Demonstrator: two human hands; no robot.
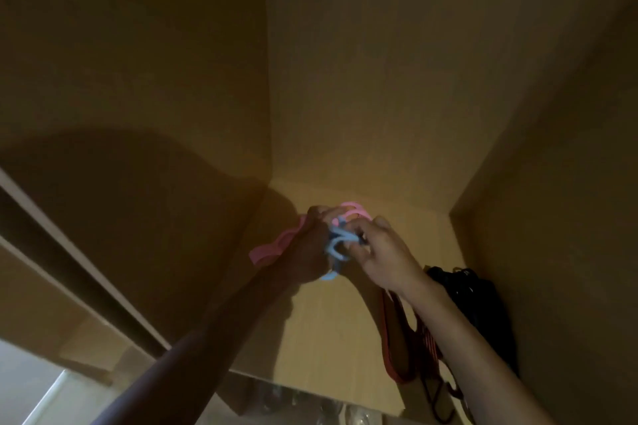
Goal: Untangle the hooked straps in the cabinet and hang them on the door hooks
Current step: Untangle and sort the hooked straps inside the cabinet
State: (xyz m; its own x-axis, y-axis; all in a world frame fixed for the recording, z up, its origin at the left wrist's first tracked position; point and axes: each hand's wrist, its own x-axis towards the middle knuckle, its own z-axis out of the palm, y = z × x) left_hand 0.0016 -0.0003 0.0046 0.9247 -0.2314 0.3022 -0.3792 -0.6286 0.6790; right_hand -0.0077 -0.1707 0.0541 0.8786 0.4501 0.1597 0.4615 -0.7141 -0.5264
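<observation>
Inside a dim wooden cabinet, both my hands hold a tangle of pink and pale blue hooked straps above the shelf. My left hand grips the bundle, and a pink strap trails out to its left. My right hand pinches the pale blue strap with its fingertips. More pink loops show behind the fingers. Where the straps cross is hidden by my fingers.
A red strap with hooks lies on the shelf under my right forearm, next to a black bundle against the right cabinet wall. The open cabinet door edge runs along the left. Glassware shows faintly below the shelf front.
</observation>
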